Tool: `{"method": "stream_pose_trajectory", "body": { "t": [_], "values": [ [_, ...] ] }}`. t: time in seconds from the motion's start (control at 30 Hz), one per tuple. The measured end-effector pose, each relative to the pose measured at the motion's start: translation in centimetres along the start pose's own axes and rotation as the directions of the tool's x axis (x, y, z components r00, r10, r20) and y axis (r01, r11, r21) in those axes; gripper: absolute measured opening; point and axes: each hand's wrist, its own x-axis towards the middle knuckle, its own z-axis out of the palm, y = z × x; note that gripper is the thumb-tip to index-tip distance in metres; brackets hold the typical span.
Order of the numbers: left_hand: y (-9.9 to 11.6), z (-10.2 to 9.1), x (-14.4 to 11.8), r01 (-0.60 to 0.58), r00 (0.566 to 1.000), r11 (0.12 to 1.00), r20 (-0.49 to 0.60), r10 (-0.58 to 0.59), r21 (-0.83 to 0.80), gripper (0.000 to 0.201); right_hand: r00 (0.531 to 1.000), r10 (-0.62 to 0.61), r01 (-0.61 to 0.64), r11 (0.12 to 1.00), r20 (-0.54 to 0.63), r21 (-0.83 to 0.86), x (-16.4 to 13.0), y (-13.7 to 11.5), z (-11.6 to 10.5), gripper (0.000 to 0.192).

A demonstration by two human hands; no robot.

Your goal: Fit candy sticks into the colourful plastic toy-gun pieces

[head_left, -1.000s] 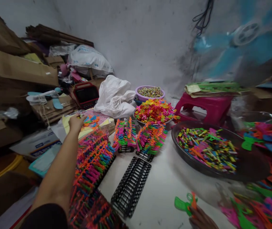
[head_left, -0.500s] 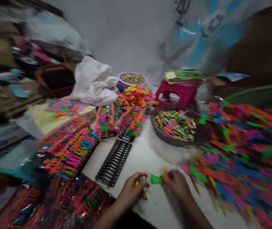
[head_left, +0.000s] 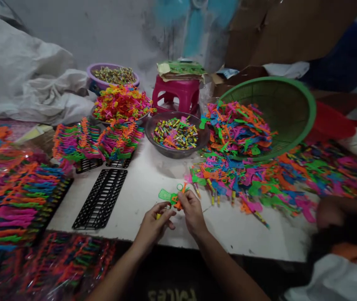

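One small yellow piece (head_left: 158, 216) is held in the curled left hand (head_left: 151, 225); just beside it, over the white table (head_left: 241, 234), the right hand (head_left: 193, 211) pinches a green plastic piece (head_left: 165, 194) and an orange plastic piece (head_left: 177, 205).

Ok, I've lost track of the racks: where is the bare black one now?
In the head view, the bare black rack lies on the white table, left of the left hand and just in front of two loaded racks.
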Motion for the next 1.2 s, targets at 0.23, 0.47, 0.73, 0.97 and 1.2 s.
{"method": "stream_pose_trajectory", "body": {
  "t": [0.23, 0.47, 0.73, 0.97, 1.2],
  "values": [
    [0.8, 0.3, -0.8, 0.023, 0.999, 1.0, -0.036, -0.022, 0.02, 0.028, 0.998, -0.059, 0.062, 0.988, 0.029, -0.143, -1.1, -0.5, 0.3, 0.029],
    [2.4, -1.3, -0.4, 0.329, 0.944, 0.917, 0.107, -0.312, -0.227, 0.029, 0.758, -0.247, 0.546, 0.747, 0.604, -0.38, -1.2, -4.6, -2.0, 0.049],
    [1.9, -0.2, 0.0, 0.033, 0.999, 0.999, 0.031, -0.033, -0.026, 0.035, 0.928, -0.372, 0.338, 0.818, 0.018, -0.465, 1.3, -4.5, -1.8, 0.029],
    [1.4, -0.2, -0.1, -0.076, 0.995, 0.993, -0.057, 0.082, 0.092, 0.041, 0.995, -0.063, 0.077, 0.973, 0.072, -0.217, -0.8, -1.9, 0.7, 0.023],
    [0.6, -0.4, 0.2, -0.178, 0.959, 0.956, -0.177, 0.222, 0.232, 0.036, 0.994, -0.095, 0.106, 0.961, 0.055, -0.255, -1.3, -0.7, 1.4, 0.019]
  ]
}}
